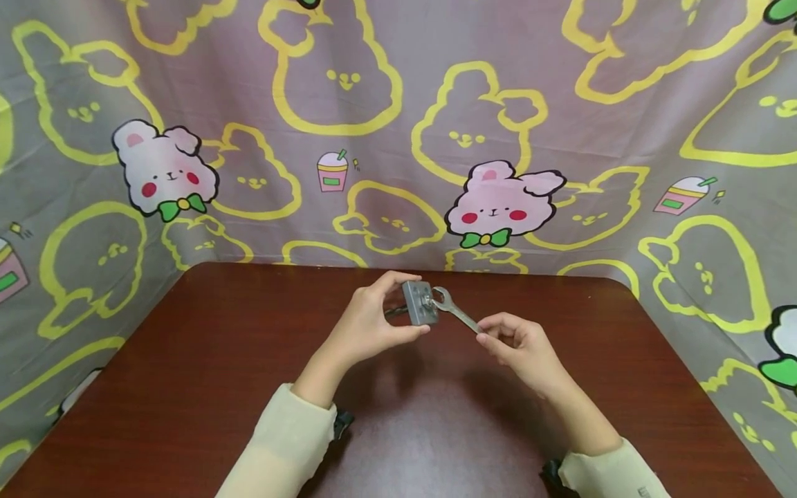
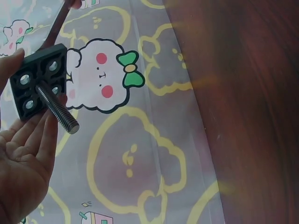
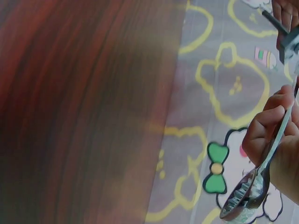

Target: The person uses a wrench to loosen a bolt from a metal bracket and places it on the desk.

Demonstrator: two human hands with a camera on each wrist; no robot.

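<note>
My left hand (image 1: 361, 325) holds a small square grey block (image 1: 415, 297) by its edges, raised over the table. In the left wrist view, the block's dark underside (image 2: 43, 70) has round holes near its corners. A long threaded bolt (image 2: 60, 113) sticks out from its centre. My right hand (image 1: 526, 354) pinches a silver combination wrench (image 1: 462, 317) by its shank. The wrench's open end is at the metal fastener (image 1: 428, 301) on the block's face; whether it grips the fastener cannot be told. Its ring end (image 3: 244, 196) points back beneath my right hand in the right wrist view.
Below both hands lies a dark red-brown wooden table (image 1: 187, 387) with rounded far corners. A grey cloth (image 1: 386, 83) printed with yellow outlines and cartoon rabbits hangs behind it and along its sides.
</note>
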